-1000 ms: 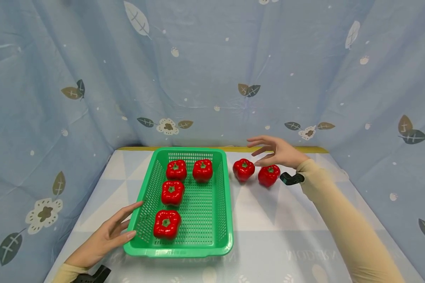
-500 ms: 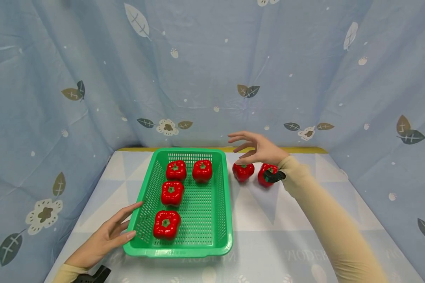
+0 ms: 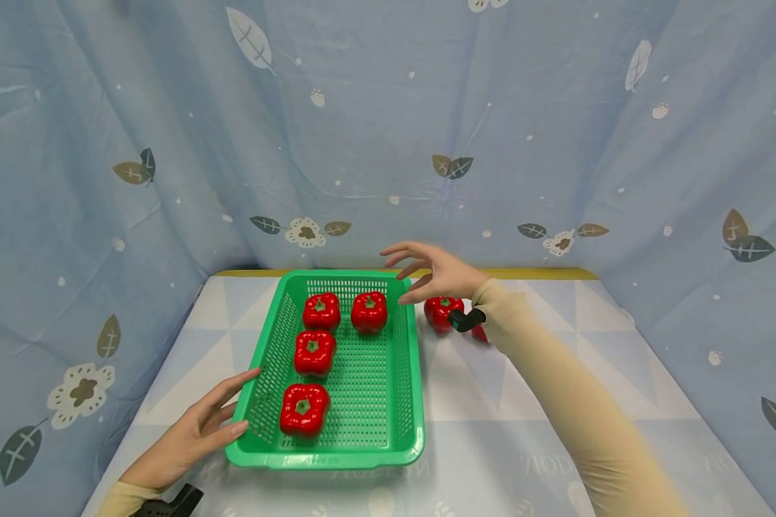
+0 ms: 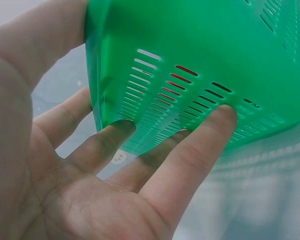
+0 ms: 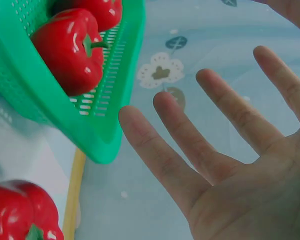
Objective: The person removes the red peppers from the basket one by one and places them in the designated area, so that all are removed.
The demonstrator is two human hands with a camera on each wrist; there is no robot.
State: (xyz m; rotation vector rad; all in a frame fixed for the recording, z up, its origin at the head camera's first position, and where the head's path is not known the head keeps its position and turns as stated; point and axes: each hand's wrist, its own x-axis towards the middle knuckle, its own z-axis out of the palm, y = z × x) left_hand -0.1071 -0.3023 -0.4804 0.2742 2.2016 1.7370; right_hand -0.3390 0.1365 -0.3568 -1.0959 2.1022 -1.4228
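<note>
A green plastic basket [image 3: 416,380] holds several red bell peppers, among them a near one [image 3: 305,411] and a far-right one [image 3: 369,313]. My left hand [image 3: 190,431] touches the basket's left side; in the left wrist view its fingers [image 4: 190,155] lie nearly straight against the slotted outer wall. Over the basket's far right corner hovers my right hand [image 3: 436,273], fingers spread and holding nothing. Below it, right of the basket, a bell pepper [image 3: 441,314] sits on the table. Another bell pepper [image 3: 480,333] beside that one is mostly hidden behind my right wrist.
The table [image 3: 485,402] wears a pale patterned cover, with a yellow strip [image 3: 543,273] along its far edge. Behind it hangs a blue curtain [image 3: 375,129] printed with leaves and flowers, which also runs down both sides.
My right hand has moved left, from over the two loose bell peppers to the basket's far right corner, its fingers still spread. My left hand and the peppers have stayed in place.
</note>
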